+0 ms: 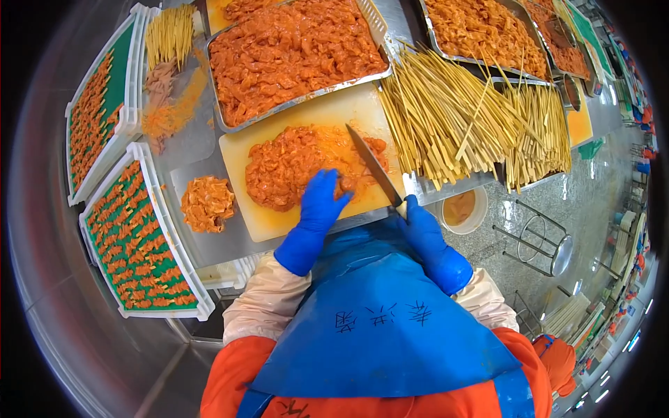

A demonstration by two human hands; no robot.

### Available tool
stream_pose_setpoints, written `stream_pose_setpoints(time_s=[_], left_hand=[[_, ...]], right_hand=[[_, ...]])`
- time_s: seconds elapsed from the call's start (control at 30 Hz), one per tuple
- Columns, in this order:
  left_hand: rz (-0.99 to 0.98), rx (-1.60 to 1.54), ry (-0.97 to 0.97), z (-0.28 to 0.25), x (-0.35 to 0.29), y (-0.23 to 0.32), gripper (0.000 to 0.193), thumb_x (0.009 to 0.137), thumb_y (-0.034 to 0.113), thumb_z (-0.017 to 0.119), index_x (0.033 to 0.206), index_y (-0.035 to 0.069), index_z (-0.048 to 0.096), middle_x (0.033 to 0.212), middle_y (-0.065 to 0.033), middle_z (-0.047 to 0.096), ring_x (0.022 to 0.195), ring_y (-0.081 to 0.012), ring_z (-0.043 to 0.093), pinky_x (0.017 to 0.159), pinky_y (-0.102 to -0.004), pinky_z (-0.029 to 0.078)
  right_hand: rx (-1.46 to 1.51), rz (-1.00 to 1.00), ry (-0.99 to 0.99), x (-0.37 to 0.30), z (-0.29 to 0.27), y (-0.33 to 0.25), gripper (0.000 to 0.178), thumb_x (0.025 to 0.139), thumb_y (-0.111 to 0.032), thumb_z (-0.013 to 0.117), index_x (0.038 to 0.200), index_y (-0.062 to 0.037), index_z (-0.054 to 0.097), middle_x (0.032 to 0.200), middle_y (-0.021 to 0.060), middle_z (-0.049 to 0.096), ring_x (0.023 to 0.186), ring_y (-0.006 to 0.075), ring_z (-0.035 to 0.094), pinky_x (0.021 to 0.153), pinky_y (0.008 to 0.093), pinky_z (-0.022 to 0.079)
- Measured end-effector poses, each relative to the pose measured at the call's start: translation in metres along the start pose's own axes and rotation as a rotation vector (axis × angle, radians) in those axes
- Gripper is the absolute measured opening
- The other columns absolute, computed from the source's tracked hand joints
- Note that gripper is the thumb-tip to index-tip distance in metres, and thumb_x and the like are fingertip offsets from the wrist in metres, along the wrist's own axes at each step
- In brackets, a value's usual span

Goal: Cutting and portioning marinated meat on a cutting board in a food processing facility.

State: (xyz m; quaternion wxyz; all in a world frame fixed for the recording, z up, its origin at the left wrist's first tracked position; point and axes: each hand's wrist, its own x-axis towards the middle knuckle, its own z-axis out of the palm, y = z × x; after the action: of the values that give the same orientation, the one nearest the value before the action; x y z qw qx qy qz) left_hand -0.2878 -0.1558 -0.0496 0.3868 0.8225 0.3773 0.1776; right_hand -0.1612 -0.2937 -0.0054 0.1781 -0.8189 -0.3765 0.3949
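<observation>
Meat (279,167), sauced red, heaped on the cutting board (239,159) from near its left edge past the middle, scraps trailing toward the right edge. Left hand (319,205), blue-gloved, at the heap's near right side: thumb held out from the fingers. Blur about the tips; cannot tell whether a piece is pinched. Right hand (426,237), also gloved, fingers wrapped round the handle of the knife (375,165) by the board's near right corner; blade slants over the scraps, point toward the far edge.

Risks, as judged: left thumb lies on the blade's side, so a sideways sweep could nick it. Sauce likely makes things slick; the knife could turn in the grip. Scraps pushed right could foul the sticks (453,118) just beside that edge.

Further out: big pan (221,111) close against the board's far edge; a hard shove could jam the two. Small heap (208,203) on the table (198,146), near the board's left edge; a leftward slide could catch it. Bucket (465,210) beyond the table's near edge; loose sticks might drop in.
</observation>
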Motion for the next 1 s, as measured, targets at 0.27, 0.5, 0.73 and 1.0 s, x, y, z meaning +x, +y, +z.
stream_pose_setpoints(time_s=[0.27,0.5,0.73,1.0], left_hand=[[-0.109,0.109,-0.073,0.008,0.007,-0.009,0.022,0.061,0.014,0.054,0.08,0.005,0.046,0.075,-0.0101,0.048,0.07,-0.025,0.047,0.06,-0.0301,0.038],[0.006,0.007,0.161,-0.011,-0.003,-0.001,0.027,0.064,0.013,0.049,0.089,0.006,0.044,0.083,-0.0142,0.046,0.077,-0.0276,0.045,0.063,-0.0308,0.038],[-0.077,0.379,-0.432,-0.019,-0.009,-0.001,0.032,0.064,0.011,0.046,0.095,0.006,0.042,0.092,-0.0137,0.041,0.088,-0.0272,0.038,0.074,-0.0348,0.032],[0.346,0.544,0.066,0.065,0.01,0.031,0.04,0.065,0.011,0.038,0.104,0.005,0.036,0.11,-0.0108,0.033,0.105,-0.0252,0.027,0.087,-0.0404,0.016]], right_hand=[[-0.014,0.001,-0.075,-0.002,0.001,-0.006,0.029,0.066,-0.017,0.047,0.087,-0.0026,0.031,0.065,0.0215,0.047,0.062,0.0367,0.046,0.05,0.0391,0.035],[0.022,-0.06,0.063,0.0,-0.003,0.003,0.03,0.067,-0.019,0.047,0.086,-0.0009,0.032,0.064,0.0218,0.046,0.063,0.0357,0.046,0.051,0.0373,0.036],[0.119,-0.051,0.07,0.002,-0.002,0.013,0.029,0.068,-0.019,0.048,0.086,-0.0023,0.034,0.059,0.0151,0.047,0.05,0.0248,0.048,0.044,0.0304,0.037],[0.492,0.127,0.216,-0.001,-0.028,-0.006,0.026,0.067,-0.011,0.047,0.088,-0.0023,0.035,0.05,0.0076,0.045,0.036,0.0124,0.044,0.032,0.0229,0.035]])
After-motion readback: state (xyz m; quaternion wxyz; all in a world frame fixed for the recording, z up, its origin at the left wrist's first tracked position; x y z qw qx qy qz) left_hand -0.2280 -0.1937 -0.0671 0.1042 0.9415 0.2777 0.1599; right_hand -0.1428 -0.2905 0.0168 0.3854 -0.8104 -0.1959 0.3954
